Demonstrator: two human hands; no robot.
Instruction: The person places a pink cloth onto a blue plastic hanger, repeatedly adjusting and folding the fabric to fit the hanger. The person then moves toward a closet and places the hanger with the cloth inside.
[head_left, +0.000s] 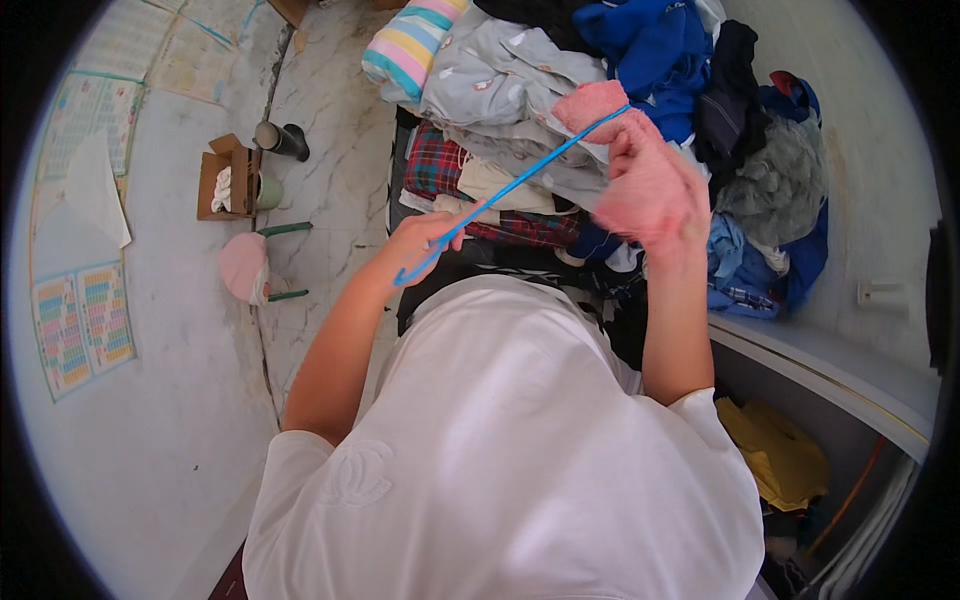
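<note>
A blue clothes hanger (534, 166) slants up to the right in front of me. My left hand (435, 234) is closed around its lower end, near the hook. At its upper end a pink cloth (637, 165), towel-like and partly blurred, hangs over the hanger. My right hand (686, 195) grips this cloth and is partly covered by it. Behind them lies grey patterned bedding (487, 75) on a pile with red plaid fabric (525, 228) and cream fabric (506, 184).
Blue clothes (656, 52), dark garments (727, 97) and a translucent grey bag (776, 180) crowd the right. At left stand a cardboard box (244, 184), a dark boot (283, 141) and a pink-topped stool (244, 268). Yellow fabric (776, 450) lies in the lower-right compartment.
</note>
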